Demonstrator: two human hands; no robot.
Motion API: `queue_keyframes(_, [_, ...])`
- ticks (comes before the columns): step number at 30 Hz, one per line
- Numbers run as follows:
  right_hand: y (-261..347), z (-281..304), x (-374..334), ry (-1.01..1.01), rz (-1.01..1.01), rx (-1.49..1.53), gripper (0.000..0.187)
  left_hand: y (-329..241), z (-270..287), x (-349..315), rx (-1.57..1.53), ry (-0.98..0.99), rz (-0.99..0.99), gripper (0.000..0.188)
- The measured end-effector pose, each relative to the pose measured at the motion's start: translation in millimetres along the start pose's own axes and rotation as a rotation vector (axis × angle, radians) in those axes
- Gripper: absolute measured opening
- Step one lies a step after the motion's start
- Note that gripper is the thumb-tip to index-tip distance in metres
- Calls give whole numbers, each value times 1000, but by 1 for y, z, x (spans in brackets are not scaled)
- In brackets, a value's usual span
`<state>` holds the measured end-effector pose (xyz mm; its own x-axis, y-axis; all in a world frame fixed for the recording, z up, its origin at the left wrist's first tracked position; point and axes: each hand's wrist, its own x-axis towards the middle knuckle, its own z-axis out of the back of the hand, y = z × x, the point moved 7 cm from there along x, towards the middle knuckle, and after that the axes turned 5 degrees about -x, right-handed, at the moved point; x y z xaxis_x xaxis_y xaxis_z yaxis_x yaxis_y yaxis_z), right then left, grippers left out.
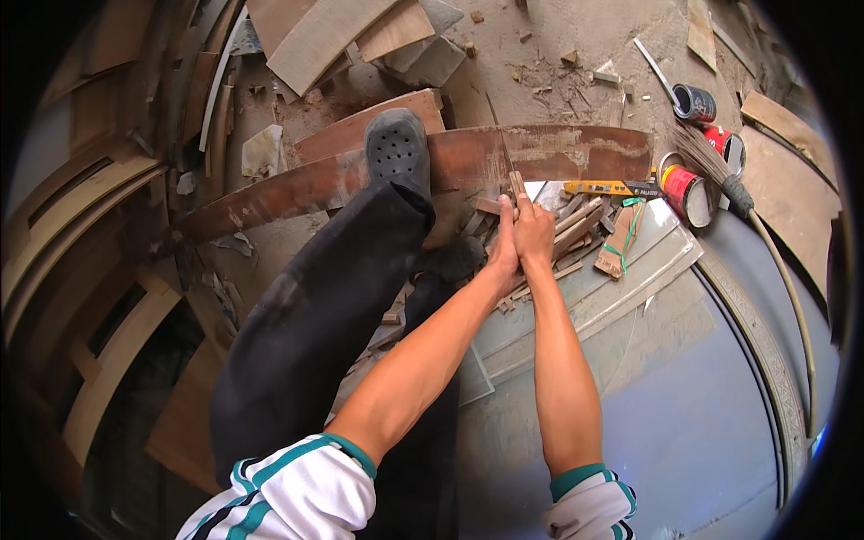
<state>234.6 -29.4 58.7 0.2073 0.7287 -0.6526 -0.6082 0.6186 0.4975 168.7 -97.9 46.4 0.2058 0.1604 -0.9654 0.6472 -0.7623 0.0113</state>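
Note:
Both my hands hold the wooden handle (pixel 516 183) of a handsaw. Its thin blade (pixel 501 135), seen nearly edge-on, crosses a long reddish-brown board (pixel 576 155). My left hand (pixel 506 241) is pressed against the handle from the left. Wrapped round it from the right is my right hand (pixel 535 232). Left of the blade, my foot in a grey clog (pixel 396 148) rests on the board. Whether the teeth are inside a cut cannot be made out.
Small wood offcuts (pixel 576 229) and a green-tied bundle (pixel 621 238) lie beside my hands. Farther right are a yellow-black tool (pixel 603 187), paint cans (pixel 688 193) and a long-handled broom (pixel 738 193). Glass sheets (pixel 621 288) lie front right; wooden frames (pixel 117 378) stand left.

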Motion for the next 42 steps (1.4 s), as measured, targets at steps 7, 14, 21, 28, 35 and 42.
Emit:
queue_keyframes(7, [19,6,1,-30,48,-91,55,-133,13,-11,1016,-431,-1165,35])
queue_keyframes(14, [28,4,0,-8,77,-81,58,-166,41,22,1980,-467,-985,107])
queue_keyframes(21, [46,6,22,-10,125,-85,55,-178,44,41,2276,-608,-838,136])
queue_keyframes(28, [43,0,48,76,89,-86,46,-181,44,47,2145,-557,-871,135])
queue_keyframes(35, [35,-6,30,149,-30,-56,56,-181,49,75,2042,-516,-684,130])
queue_keyframes(42, [49,12,9,176,-120,-12,52,-182,50,95,2047,-388,-580,134])
